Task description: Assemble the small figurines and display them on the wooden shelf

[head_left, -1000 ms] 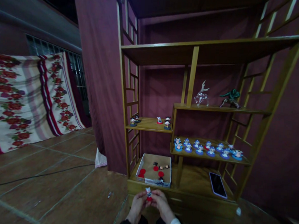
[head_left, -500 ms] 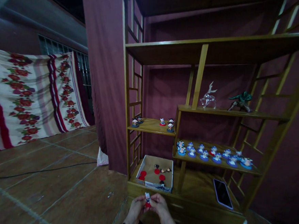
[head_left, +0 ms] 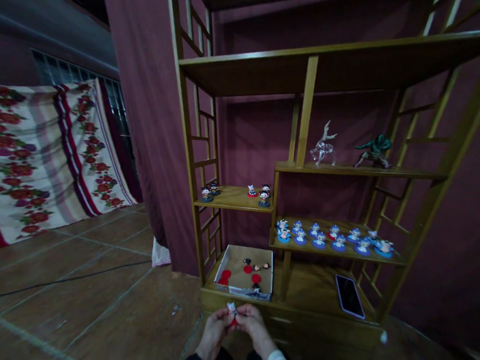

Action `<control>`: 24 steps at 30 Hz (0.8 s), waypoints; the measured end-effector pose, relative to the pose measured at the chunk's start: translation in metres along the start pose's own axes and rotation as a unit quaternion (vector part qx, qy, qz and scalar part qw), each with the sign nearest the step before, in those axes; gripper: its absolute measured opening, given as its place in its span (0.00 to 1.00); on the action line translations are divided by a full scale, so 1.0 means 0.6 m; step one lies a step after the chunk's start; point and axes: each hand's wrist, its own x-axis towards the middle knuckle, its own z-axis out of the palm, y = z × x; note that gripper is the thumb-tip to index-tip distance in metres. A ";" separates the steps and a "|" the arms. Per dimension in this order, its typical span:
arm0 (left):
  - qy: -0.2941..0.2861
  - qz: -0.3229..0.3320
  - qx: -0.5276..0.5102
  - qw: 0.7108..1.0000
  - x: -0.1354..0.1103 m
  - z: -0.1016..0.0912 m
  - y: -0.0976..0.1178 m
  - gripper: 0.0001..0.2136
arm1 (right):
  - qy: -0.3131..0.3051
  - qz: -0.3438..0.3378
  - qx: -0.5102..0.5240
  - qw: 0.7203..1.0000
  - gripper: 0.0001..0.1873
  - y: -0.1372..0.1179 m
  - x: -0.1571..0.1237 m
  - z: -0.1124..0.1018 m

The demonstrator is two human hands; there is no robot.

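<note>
Low in the view, my left hand (head_left: 213,331) and my right hand (head_left: 252,326) meet fingertip to fingertip, both pinched on a small white figurine with a red base (head_left: 232,312). They hover in front of the bottom edge of a wooden shelf unit (head_left: 312,81). Just beyond them an open cardboard box (head_left: 243,276) sits on the lowest shelf, holding red round bases and small figure parts.
Several blue-based figurines (head_left: 328,238) line a middle shelf; a few more (head_left: 259,194) stand on the left shelf. A glass deer (head_left: 322,147) and a green figure (head_left: 373,150) stand higher. A phone (head_left: 349,296) lies bottom right. A floral cloth (head_left: 40,149) hangs at left above the tiled floor.
The view shifted slightly, so the shelf slid left and back. My hands stay together on the figurine, which now leans a little more to the left.
</note>
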 end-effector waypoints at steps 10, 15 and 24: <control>-0.062 0.003 -0.035 0.997 -0.017 -0.002 0.017 0.16 | -0.038 0.002 0.060 0.997 0.23 -0.034 -0.018 -0.016; -0.071 0.012 -0.050 0.996 -0.021 0.002 0.011 0.15 | -0.040 0.015 0.057 0.997 0.22 -0.041 -0.027 -0.018; -0.108 0.015 -0.059 0.992 -0.024 0.012 -0.006 0.15 | -0.045 0.002 0.080 0.996 0.22 -0.038 -0.025 -0.030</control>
